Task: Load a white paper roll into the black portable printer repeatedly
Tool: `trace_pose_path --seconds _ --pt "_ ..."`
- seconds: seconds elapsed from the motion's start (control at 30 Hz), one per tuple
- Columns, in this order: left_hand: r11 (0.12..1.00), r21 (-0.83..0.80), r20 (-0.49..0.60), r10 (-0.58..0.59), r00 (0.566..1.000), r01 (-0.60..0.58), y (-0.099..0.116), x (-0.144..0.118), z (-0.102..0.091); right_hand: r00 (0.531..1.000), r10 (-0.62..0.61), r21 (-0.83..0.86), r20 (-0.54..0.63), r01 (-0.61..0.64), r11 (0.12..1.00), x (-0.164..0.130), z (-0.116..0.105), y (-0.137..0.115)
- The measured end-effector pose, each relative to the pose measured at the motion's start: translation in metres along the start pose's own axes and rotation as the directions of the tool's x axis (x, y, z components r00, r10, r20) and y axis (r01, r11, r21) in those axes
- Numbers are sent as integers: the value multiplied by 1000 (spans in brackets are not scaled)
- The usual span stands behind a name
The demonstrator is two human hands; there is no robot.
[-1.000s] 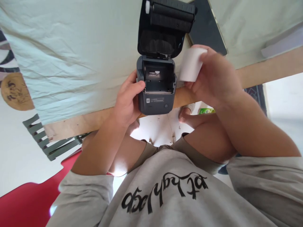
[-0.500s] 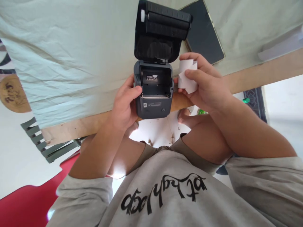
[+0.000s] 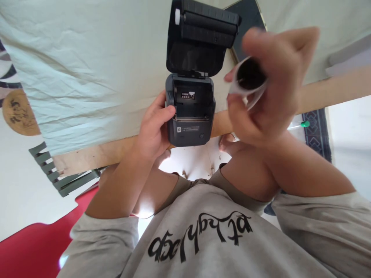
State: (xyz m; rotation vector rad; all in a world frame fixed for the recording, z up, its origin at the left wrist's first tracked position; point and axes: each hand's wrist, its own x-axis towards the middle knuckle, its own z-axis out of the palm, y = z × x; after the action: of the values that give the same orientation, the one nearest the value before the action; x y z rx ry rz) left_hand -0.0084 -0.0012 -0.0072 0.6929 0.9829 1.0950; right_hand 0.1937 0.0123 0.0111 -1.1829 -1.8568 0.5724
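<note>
Looking down from a head-worn camera at two bare hands working at the near edge of a table (image 3: 95, 152).

Gripping a small dark grey label printer (image 3: 189, 125) with the left hand (image 3: 153, 129), thumb pressing on the top left corner of the body, fingers wrapping around the left side and underneath. Sitting right at the wooden edge of the table, partly overhanging it. Standing open with its lid (image 3: 199, 38) tilted back and upward, showing a black roller along the far end of the lid. Showing an open paper compartment (image 3: 191, 101) with a small label on its back wall.

Holding a white paper roll (image 3: 246, 79) in the right hand (image 3: 269, 88), raised just to the right of the printer and above it, apart from it. Fingers curling tightly around the roll, with its dark hollow core facing the camera and a loose strip of paper hanging off the lower edge. Appearing motion-blurred.

Lying behind the right hand, a dark flat tablet (image 3: 246, 23) on a pale green cloth (image 3: 87, 65) covering the table. Showing a grey sweatshirt (image 3: 203, 239) with black lettering at the bottom, and a red chair (image 3: 34, 247) at lower left.
</note>
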Motion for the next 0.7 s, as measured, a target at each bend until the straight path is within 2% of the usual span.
trace_pose_path --seconds 0.07,0.1,0.2,0.37,0.47,0.57,0.63,0.7 --pt "1000 -4 -14 17 1000 -17 0 0 2 968 -248 -107 -32 244 964 1 3 -7" --pt "1000 -9 -17 26 1000 -26 0 0 3 948 -318 -127 -12 314 941 3 6 -8" --pt "998 -28 -18 48 999 -49 -1 0 4 944 -319 -112 89 328 938 10 17 -5" --pt "998 -17 -50 51 997 -52 -5 -1 2 957 -270 -80 105 279 957 16 24 -2" --pt "999 8 -53 35 998 -35 -5 -2 1 947 -313 -113 71 320 941 15 23 -1" --pt "999 0 -48 47 998 -47 -6 -1 0 918 -396 -193 20 392 899 12 22 -1" --pt "998 -12 -36 55 998 -56 -7 -1 -1 901 -426 -216 80 433 875 7 22 -2" --pt "998 6 3 57 998 -57 -8 -1 -3 886 -421 -211 193 457 864 3 22 -2"
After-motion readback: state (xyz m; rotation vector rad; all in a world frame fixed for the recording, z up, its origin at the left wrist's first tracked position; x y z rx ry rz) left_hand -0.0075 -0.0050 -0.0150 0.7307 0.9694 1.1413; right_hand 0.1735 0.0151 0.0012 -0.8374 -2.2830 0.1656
